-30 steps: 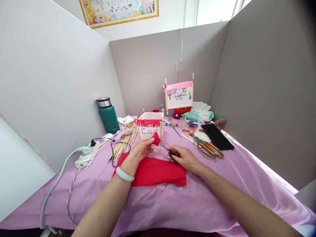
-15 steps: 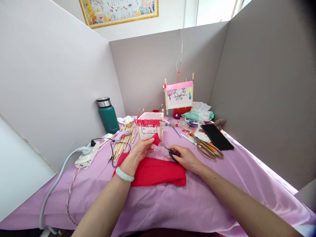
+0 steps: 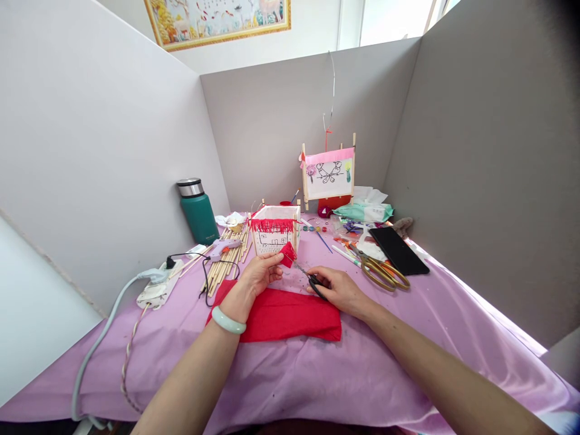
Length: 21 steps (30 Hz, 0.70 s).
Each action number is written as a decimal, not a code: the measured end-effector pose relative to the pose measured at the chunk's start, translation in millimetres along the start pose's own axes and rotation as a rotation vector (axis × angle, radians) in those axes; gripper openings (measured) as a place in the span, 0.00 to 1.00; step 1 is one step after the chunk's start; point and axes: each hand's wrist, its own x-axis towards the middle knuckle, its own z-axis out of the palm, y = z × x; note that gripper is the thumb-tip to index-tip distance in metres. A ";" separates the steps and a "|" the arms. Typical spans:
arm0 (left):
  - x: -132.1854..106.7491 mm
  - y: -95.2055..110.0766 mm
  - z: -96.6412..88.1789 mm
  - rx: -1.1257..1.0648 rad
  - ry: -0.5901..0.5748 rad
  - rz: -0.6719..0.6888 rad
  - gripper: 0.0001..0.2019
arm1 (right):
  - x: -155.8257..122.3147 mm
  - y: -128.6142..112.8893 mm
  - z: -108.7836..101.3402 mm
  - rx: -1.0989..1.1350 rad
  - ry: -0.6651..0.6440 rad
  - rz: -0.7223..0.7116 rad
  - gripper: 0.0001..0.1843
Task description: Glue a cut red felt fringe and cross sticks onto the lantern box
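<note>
Left hand (image 3: 261,275): thumb and fingers pinched on a small, thin red scrap (image 3: 287,257), which sits at their tips.
Right hand (image 3: 339,290): fingers closed around the black handles of slim metal scissors (image 3: 316,285); blades reach leftward to the scrap, contact cannot be told.
Red sheet (image 3: 290,317): soft, flat, roughly oblong, nearer the wearer than the fingers.
Box (image 3: 274,240): white sides, stick corners, red fringe, just beyond the left fingertips.
Sticks (image 3: 220,275): thin, straight, pale, left of the left fingers.
Tablecloth (image 3: 362,368): lilac, creased, slightly shiny, beneath the fingers.
Room: smooth grey panels (image 3: 272,127) beyond and either side.
</note>
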 end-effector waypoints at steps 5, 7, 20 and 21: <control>0.4 -0.4 0.6 0.023 -0.019 -0.002 0.02 | 0.6 1.7 0.9 0.007 0.002 0.005 0.21; -0.4 0.3 1.5 0.025 -0.017 -0.004 0.02 | 0.5 1.5 0.9 0.005 0.003 0.007 0.20; -1.3 1.2 1.7 0.030 -0.005 -0.012 0.02 | 0.8 -1.9 -1.6 -0.046 0.010 -0.006 0.17; -1.3 1.1 1.6 0.030 -0.006 -0.010 0.02 | 0.9 -1.9 -1.8 -0.049 0.012 -0.007 0.17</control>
